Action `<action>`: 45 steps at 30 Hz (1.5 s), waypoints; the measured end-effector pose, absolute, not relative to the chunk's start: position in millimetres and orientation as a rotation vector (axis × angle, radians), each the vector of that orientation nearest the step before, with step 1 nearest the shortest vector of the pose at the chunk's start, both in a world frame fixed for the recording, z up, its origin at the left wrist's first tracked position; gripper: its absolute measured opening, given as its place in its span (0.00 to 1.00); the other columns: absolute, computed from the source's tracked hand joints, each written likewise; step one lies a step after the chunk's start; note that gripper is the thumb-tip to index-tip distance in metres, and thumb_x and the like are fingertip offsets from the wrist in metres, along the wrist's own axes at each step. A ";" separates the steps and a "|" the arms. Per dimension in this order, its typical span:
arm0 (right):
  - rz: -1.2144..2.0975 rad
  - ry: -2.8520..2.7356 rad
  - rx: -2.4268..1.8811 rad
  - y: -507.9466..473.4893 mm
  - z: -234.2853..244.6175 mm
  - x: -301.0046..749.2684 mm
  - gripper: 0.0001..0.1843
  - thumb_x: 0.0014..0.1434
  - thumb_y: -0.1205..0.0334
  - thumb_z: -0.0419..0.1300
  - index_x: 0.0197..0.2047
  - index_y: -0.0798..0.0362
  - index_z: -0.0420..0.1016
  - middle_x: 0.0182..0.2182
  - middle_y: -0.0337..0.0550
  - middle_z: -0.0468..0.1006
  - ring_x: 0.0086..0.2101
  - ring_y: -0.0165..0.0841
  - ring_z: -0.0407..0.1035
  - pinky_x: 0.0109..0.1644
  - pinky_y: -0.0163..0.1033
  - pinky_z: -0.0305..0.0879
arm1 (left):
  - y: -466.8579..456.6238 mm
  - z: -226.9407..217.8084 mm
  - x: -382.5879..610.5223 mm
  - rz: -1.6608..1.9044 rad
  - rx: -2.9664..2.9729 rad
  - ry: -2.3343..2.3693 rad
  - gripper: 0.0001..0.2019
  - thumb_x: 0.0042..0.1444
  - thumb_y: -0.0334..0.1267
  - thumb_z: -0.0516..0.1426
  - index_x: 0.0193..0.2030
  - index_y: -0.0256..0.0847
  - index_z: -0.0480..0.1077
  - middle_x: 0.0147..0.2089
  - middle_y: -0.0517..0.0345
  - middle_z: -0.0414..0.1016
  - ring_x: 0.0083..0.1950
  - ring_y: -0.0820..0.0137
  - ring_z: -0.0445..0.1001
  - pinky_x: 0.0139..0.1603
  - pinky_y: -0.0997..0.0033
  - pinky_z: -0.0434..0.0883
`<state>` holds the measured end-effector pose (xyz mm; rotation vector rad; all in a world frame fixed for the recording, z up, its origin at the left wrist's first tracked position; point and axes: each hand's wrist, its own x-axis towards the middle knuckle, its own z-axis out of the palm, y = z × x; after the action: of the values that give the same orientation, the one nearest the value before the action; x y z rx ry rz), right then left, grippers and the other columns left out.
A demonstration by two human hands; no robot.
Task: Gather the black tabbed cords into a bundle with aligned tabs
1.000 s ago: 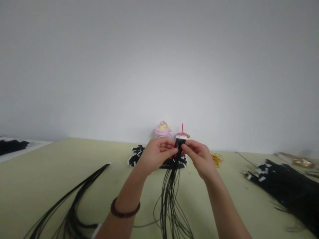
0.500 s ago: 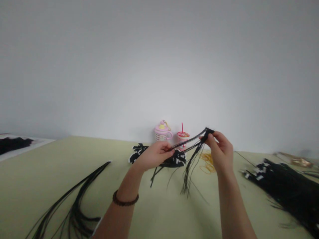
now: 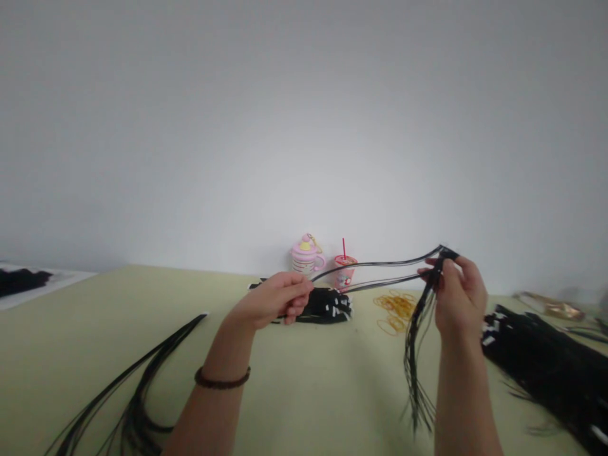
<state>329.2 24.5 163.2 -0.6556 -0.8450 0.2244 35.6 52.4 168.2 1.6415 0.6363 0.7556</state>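
Between my two hands stretches a bundle of thin black strands (image 3: pixel 380 263), raised above the table. My right hand (image 3: pixel 458 288) is closed on the gathered end, and loose strands (image 3: pixel 414 361) hang down from it. With thumb and fingers pinched, my left hand (image 3: pixel 280 297) grips other strands of that bundle and wears a dark beaded bracelet (image 3: pixel 221 382) on its wrist. Behind the left hand lies a pile of black strand bundles (image 3: pixel 327 305) with white tips, partly hidden by it.
Black strands (image 3: pixel 156 361) curve across the pale table (image 3: pixel 304 392) at left. A large black pile (image 3: pixel 546 364) lies at right. Yellow rubber bands (image 3: pixel 396 308), a pink lidded cup (image 3: pixel 304 254) and a small cup with a straw (image 3: pixel 344 271) stand near the wall.
My right hand has moved right with the gathered end, and my left hand slightly left. The strands between them are drawn out longer, and the loose ones hang further right.
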 end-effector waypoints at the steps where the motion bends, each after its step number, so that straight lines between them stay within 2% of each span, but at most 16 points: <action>1: 0.272 -0.866 -0.672 23.7 163.9 326.5 0.20 0.50 0.50 0.63 0.42 0.51 0.66 0.29 0.38 0.76 0.23 0.27 0.72 0.27 0.32 0.70 | 50.3 169.1 37.5 0.726 1.610 0.589 0.14 0.56 0.44 0.53 0.26 0.39 0.58 0.21 0.67 0.58 0.17 0.82 0.55 0.15 0.81 0.56; 4: 0.425 -0.938 -0.722 22.2 166.3 317.2 0.25 0.53 0.46 0.59 0.50 0.45 0.58 0.29 0.37 0.77 0.23 0.30 0.73 0.22 0.31 0.68 | 44.0 169.7 48.2 0.636 1.551 0.450 0.09 0.54 0.41 0.56 0.33 0.37 0.64 0.23 0.65 0.63 0.16 0.82 0.57 0.14 0.81 0.58; 8: 0.596 -1.068 -0.768 24.2 164.9 294.1 0.25 0.54 0.44 0.57 0.52 0.43 0.56 0.31 0.36 0.76 0.25 0.30 0.73 0.22 0.31 0.68 | 36.8 166.0 71.6 0.615 1.494 0.349 0.11 0.53 0.36 0.58 0.43 0.35 0.66 0.23 0.65 0.63 0.19 0.82 0.59 0.17 0.82 0.60; 10: 0.678 -1.169 -0.788 26.7 160.9 276.6 0.25 0.55 0.44 0.56 0.53 0.43 0.57 0.32 0.37 0.75 0.24 0.28 0.71 0.23 0.31 0.68 | 34.3 164.7 81.6 0.686 1.459 0.355 0.10 0.53 0.36 0.59 0.41 0.35 0.67 0.23 0.65 0.62 0.19 0.84 0.56 0.17 0.85 0.55; 13: 0.818 -1.369 -0.811 30.0 152.7 250.2 0.24 0.57 0.44 0.54 0.52 0.47 0.62 0.30 0.37 0.74 0.24 0.27 0.70 0.22 0.31 0.67 | 32.2 166.0 87.2 0.842 1.416 0.445 0.10 0.53 0.40 0.59 0.32 0.34 0.66 0.20 0.67 0.57 0.18 0.86 0.50 0.16 0.85 0.45; 17: 0.937 -1.625 -0.799 32.4 143.9 229.2 0.25 0.56 0.46 0.55 0.51 0.53 0.66 0.23 0.36 0.71 0.21 0.28 0.68 0.20 0.31 0.64 | 33.1 171.6 76.9 1.066 1.337 0.511 0.12 0.53 0.43 0.58 0.30 0.35 0.65 0.18 0.70 0.51 0.16 0.85 0.45 0.15 0.84 0.42; 19: 0.888 -1.679 -0.789 33.2 141.0 224.3 0.28 0.54 0.49 0.60 0.55 0.53 0.62 0.23 0.36 0.72 0.20 0.26 0.67 0.20 0.31 0.64 | 34.0 174.3 68.9 1.127 1.338 0.519 0.12 0.54 0.43 0.57 0.30 0.35 0.66 0.18 0.70 0.51 0.16 0.86 0.45 0.16 0.83 0.42; 21: 0.753 -1.669 -0.793 33.8 138.6 219.9 0.31 0.53 0.54 0.61 0.57 0.51 0.58 0.29 0.38 0.74 0.21 0.26 0.67 0.23 0.32 0.65 | 34.3 175.9 62.8 1.148 1.349 0.524 0.11 0.55 0.42 0.56 0.31 0.35 0.67 0.18 0.69 0.53 0.16 0.86 0.47 0.16 0.83 0.43; 27: 0.207 -1.580 -0.826 31.4 137.8 209.9 0.13 0.54 0.60 0.59 0.44 0.52 0.72 0.36 0.47 0.76 0.36 0.34 0.71 0.38 0.40 0.70 | 29.1 174.2 63.2 1.106 1.441 0.548 0.12 0.54 0.43 0.57 0.28 0.35 0.66 0.22 0.65 0.61 0.19 0.83 0.57 0.18 0.82 0.54; 30: 0.033 -1.601 -0.793 26.5 141.8 210.7 0.10 0.55 0.62 0.58 0.41 0.52 0.75 0.40 0.49 0.75 0.42 0.37 0.69 0.46 0.44 0.67 | 25.1 174.6 65.3 1.157 1.517 0.558 0.12 0.55 0.42 0.57 0.27 0.35 0.67 0.25 0.62 0.67 0.25 0.79 0.66 0.27 0.80 0.65; 33: -0.069 -1.621 -0.780 21.3 145.3 212.8 0.11 0.57 0.64 0.55 0.42 0.53 0.76 0.39 0.51 0.74 0.42 0.37 0.68 0.48 0.45 0.65 | 20.3 177.1 63.5 1.191 1.494 0.550 0.09 0.55 0.40 0.57 0.32 0.34 0.71 0.31 0.57 0.74 0.34 0.75 0.72 0.40 0.74 0.70; 36: -0.105 -1.628 -0.798 16.6 147.9 216.1 0.12 0.58 0.64 0.54 0.44 0.54 0.75 0.37 0.51 0.73 0.39 0.36 0.68 0.45 0.43 0.65 | 14.7 180.5 59.7 1.216 1.473 0.556 0.09 0.56 0.40 0.57 0.35 0.34 0.72 0.37 0.52 0.77 0.40 0.70 0.74 0.47 0.69 0.71; 40: -0.043 -1.643 -0.864 7.4 152.6 222.6 0.10 0.59 0.62 0.54 0.42 0.53 0.74 0.35 0.49 0.73 0.37 0.35 0.68 0.42 0.41 0.65 | 9.0 183.3 58.0 1.231 1.484 0.571 0.11 0.56 0.41 0.57 0.35 0.34 0.73 0.41 0.49 0.78 0.45 0.66 0.75 0.51 0.65 0.70; 43: 0.135 -1.718 -0.910 -3.3 157.4 223.7 0.08 0.60 0.59 0.53 0.37 0.54 0.71 0.26 0.42 0.73 0.27 0.30 0.67 0.29 0.34 0.64 | 7.8 182.8 60.9 1.261 1.471 0.563 0.10 0.55 0.41 0.57 0.34 0.35 0.72 0.43 0.50 0.77 0.48 0.65 0.74 0.53 0.65 0.69; 45: 0.290 -1.778 -0.911 -10.1 160.2 220.4 0.11 0.62 0.57 0.51 0.34 0.54 0.68 0.20 0.37 0.70 0.20 0.26 0.64 0.22 0.30 0.60 | 7.5 181.9 64.0 1.298 1.453 0.567 0.09 0.54 0.41 0.58 0.33 0.35 0.71 0.42 0.51 0.77 0.47 0.67 0.74 0.53 0.66 0.68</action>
<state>220.4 -10.1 160.2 -0.9110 -1.7784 0.2896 64.0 7.5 181.9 1.4533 0.5674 1.2978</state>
